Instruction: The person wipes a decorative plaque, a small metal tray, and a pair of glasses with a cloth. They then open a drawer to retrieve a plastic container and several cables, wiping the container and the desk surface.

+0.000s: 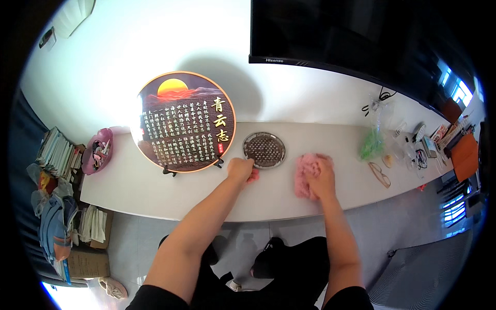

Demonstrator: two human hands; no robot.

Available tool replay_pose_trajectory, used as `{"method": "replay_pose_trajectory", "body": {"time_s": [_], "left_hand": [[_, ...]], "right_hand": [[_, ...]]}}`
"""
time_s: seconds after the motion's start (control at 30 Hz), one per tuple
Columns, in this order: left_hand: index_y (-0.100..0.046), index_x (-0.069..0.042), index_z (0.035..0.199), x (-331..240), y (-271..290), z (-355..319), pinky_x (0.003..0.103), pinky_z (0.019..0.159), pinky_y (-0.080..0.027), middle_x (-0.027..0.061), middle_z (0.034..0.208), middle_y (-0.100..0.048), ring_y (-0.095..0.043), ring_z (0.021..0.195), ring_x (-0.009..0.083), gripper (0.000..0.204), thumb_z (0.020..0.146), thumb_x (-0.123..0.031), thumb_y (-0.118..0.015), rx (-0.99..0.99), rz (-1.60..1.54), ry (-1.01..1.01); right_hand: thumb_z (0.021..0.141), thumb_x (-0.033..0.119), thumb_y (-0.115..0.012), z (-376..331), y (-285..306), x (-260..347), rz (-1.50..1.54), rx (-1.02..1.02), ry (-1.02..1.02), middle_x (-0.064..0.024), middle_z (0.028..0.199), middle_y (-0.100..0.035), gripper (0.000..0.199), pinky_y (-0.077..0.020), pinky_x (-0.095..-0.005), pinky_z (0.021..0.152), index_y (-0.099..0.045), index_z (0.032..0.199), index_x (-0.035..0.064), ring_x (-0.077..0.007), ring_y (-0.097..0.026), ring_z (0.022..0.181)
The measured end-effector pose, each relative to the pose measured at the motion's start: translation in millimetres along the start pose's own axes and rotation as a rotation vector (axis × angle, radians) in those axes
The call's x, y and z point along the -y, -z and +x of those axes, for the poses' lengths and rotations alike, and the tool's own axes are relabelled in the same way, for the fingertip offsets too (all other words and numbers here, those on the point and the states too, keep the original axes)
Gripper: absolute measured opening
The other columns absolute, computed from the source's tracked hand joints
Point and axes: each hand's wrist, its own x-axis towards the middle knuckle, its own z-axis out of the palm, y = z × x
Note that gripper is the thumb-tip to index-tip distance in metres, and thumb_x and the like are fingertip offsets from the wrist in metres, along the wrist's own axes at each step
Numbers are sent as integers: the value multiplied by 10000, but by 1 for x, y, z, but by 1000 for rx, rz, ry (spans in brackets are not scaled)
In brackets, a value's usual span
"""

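Pink cloth (304,178) under right hand (323,181), small items (102,150) in basin (90,164).

A long, pale worktop (155,199) stood against the wall (289,98). On it were a round plaque (181,116) propped on a black stand (219,162), a round metal tray (264,150) just beside it, a bunched pink cloth (303,178), and, farther right, a tan loop (380,175), a green-and-clear plastic bag (370,143) and cables (421,159).

On the surface (279,199) I see the tray (264,151) just beyond the left grip (241,169) and to its right, the plaque (186,121) behind that grip, leftward. The right grip (322,180) sits on a cloth (303,181); a loop (376,170) lies farther right, the screen (351,36) up behind.
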Motion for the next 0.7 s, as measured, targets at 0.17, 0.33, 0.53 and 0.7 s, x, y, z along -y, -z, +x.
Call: {"method": "replay_pose_trajectory", "body": {"time_s": [0.17,0.33,0.53,0.7], "left_hand": [[-507,28,944,11,33,-56,315,564,-529,158,869,-618,-649,695,232,197,865,-143,-564,63,-154,-12],[-443,10,988,22,52,-80,322,618,-546,151,895,-588,-643,743,240,201,854,-72,-569,10,-240,-25],[-412,17,1027,44,63,-92,336,629,-555,142,902,-553,-612,715,210,273,833,-25,-600,44,-248,-3],[-402,-8,1039,43,62,-91,335,637,-556,131,906,-556,-606,711,202,277,832,-18,-586,74,-263,25]], "right_hand": [[740,159,-673,55,-9,-30,-204,-21,-143,-206,1207,-532,439,-379,-428,991,-573,1150,38,-326,-468,1167],[732,66,-636,93,-48,-1,637,279,-252,-171,1019,-647,361,-414,-422,960,-596,1089,22,-304,-582,1037],[729,173,-651,145,-152,92,178,409,755,-96,998,-669,289,-441,-428,949,-645,988,46,-255,-596,1033],[704,284,-659,129,-179,105,-116,498,452,-74,1164,-597,356,-441,-466,913,-656,1034,148,-272,-521,1130]]}}
